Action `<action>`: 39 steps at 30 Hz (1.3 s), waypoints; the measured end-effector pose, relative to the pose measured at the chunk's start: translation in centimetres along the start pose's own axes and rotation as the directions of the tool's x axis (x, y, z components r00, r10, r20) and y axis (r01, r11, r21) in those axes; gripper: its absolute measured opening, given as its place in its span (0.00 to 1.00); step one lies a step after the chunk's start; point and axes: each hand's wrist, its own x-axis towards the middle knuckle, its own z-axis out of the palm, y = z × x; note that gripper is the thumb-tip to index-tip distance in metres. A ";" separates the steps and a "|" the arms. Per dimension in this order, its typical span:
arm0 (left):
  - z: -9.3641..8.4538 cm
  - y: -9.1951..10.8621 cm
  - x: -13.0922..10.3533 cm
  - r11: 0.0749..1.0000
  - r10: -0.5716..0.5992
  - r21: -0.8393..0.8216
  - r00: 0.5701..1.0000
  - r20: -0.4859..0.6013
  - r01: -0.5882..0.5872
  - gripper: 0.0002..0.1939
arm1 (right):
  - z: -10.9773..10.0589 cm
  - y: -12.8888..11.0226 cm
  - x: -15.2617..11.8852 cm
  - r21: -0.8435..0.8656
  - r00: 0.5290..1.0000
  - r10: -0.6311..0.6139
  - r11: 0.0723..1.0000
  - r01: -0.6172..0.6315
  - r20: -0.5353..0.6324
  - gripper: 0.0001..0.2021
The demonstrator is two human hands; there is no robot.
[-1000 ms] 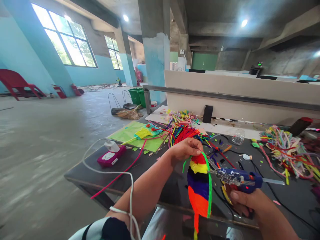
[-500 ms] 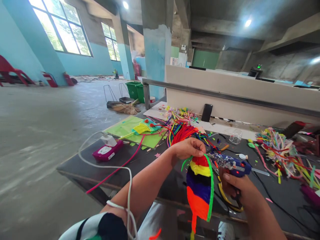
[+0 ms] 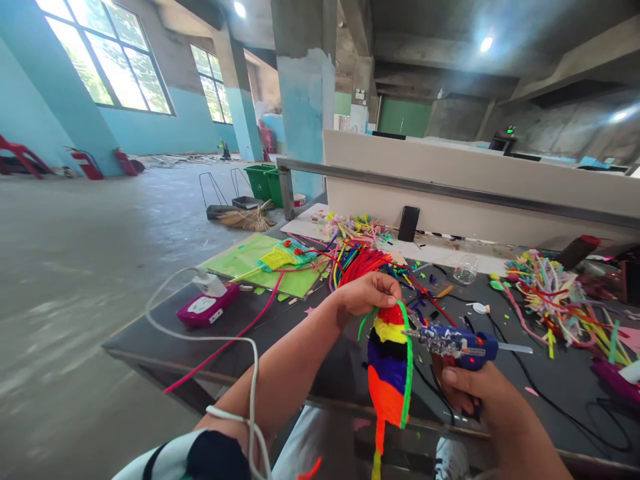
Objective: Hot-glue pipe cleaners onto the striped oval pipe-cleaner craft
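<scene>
Clock directions are read from the striped piece (image 3: 389, 363), with 12 pointing away from you. The piece hangs upright in front of you, near the table's (image 3: 145, 347) close edge, banded from the top in red, yellow, black, purple and orange; its tail (image 3: 380, 437) drops at 6 o'clock. A green stem (image 3: 409, 373) follows its edge on the 3 o'clock side, and a free green end curls out at 10.

Your left hand (image 3: 369, 293), at 11 o'clock, is closed in a pinch on the top of the piece. Your right hand (image 3: 463, 387), between 3 and 4, is wrapped around the handle of the glue gun (image 3: 457, 345). The nozzle points toward 9 and meets the green edge in view; whether it touches cannot be told.

Red stems (image 3: 365, 267) lie between 11 and 12, just beyond your left hand. At 10, a second piece (image 3: 281, 257) rests on a green mat (image 3: 235, 253). A socket block (image 3: 210, 308) sits between 9 and 10; from it a white cable (image 3: 200, 337) runs across your left arm. A phone (image 3: 409, 224) leans at 12, a clear jar (image 3: 466, 270) stands near 1, and a pastel bundle (image 3: 543, 287) lies at 2.
</scene>
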 end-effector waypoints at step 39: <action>-5.8 4.4 -2.7 0.892 0.419 -0.006 0.830 -0.368 -0.453 0.13 | -0.5 -1.0 -0.5 0.317 0.971 -0.222 0.918 0.239 -0.088 0.13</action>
